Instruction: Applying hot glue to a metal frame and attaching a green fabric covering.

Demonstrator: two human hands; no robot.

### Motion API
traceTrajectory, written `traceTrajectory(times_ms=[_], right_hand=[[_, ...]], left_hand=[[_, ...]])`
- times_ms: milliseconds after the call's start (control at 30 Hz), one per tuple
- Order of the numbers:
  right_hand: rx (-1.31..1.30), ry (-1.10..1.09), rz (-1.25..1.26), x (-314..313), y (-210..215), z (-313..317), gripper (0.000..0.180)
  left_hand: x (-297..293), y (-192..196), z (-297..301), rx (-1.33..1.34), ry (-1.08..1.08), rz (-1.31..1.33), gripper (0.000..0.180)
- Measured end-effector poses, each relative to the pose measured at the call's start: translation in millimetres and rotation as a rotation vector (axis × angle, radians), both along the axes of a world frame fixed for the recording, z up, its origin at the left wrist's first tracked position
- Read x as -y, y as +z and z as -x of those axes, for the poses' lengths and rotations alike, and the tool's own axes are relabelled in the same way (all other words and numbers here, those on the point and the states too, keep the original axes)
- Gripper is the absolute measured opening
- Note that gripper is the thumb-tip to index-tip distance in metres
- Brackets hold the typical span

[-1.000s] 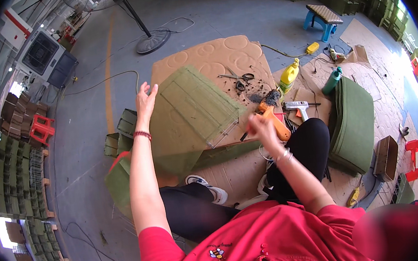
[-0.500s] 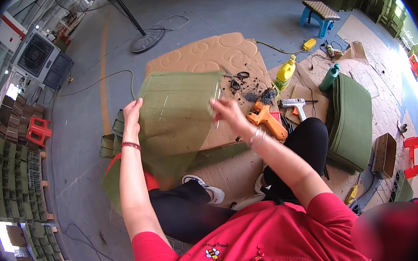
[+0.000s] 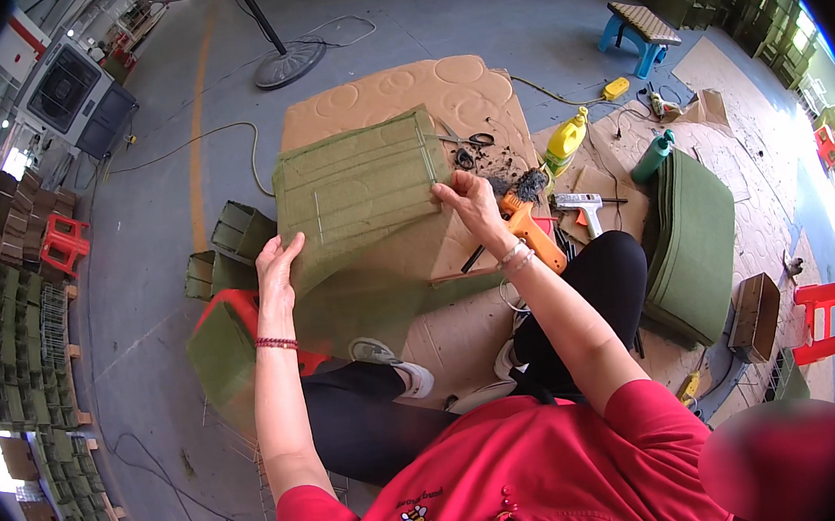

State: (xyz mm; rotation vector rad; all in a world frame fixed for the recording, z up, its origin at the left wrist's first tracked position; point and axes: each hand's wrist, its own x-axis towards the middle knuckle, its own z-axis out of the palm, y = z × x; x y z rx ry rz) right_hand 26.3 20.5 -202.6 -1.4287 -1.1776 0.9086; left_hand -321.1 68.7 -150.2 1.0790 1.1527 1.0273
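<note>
A sheer olive-green fabric panel (image 3: 360, 181) with stitched seams stretches between my two hands over a cardboard-topped work surface (image 3: 362, 105). My left hand (image 3: 280, 266) grips its left edge, thumb on top. At the right edge, my right hand (image 3: 470, 203) pinches the fabric near the seam. The panel's lower part hangs toward my lap and is blurred. Just right of my right hand lies an orange glue gun (image 3: 545, 248), with a white glue gun (image 3: 583, 206) beyond it. Black-handled scissors (image 3: 472, 145) rest among dark scraps behind the panel's right edge.
A yellow bottle (image 3: 565, 141) and a teal bottle (image 3: 651, 158) stand to the right. Near my right knee is a stack of green fabric panels (image 3: 692, 244). Green fabric boxes (image 3: 240, 229) sit at the left. A fan base (image 3: 288, 65) and a blue stool (image 3: 639, 36) are farther off.
The panel has turned and come flatter, its seams now showing sharply. My left hand has moved down a little; my right hand has moved slightly up and right.
</note>
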Motion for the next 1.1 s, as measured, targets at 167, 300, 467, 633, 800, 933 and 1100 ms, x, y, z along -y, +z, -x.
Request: traceTrajectory(times_ms=[167,300,467,633,800,933,1100], right_hand=[[-0.298,0.000,-0.163,-6.7,-32.9,-0.4,0.026],[-0.347,-0.017,-0.167,0.6,-20.7,11.5,0.023],[0.011,-0.076,-0.043,8.4,5.2,24.6,0.023],[-0.238,-0.070,-0.120,7.8,-18.8,4.9,0.013],[-0.267,-0.095,-0.154,9.6,-15.5,14.3,0.014],[0.007,-0.146,-0.129,7.1,-21.0,20.2,0.021],[0.058,-0.190,-0.164,4.8,-25.2,17.9,0.028]], left_hand=[[-4.9,-21.6,6.6,-0.047,-0.032,0.068,0.033],[-9.0,-38.6,11.6,-0.045,0.015,0.000,0.028],[-1.3,-11.3,13.3,0.044,-0.003,-0.004,0.026],[-11.6,-21.9,-2.3,-0.006,-0.015,-0.010,0.024],[-12.6,-29.1,5.7,0.011,-0.022,-0.044,0.028],[-4.1,-17.8,5.1,-0.007,0.031,-0.043,0.023],[-14.5,-32.6,5.6,-0.017,0.021,-0.072,0.023]])
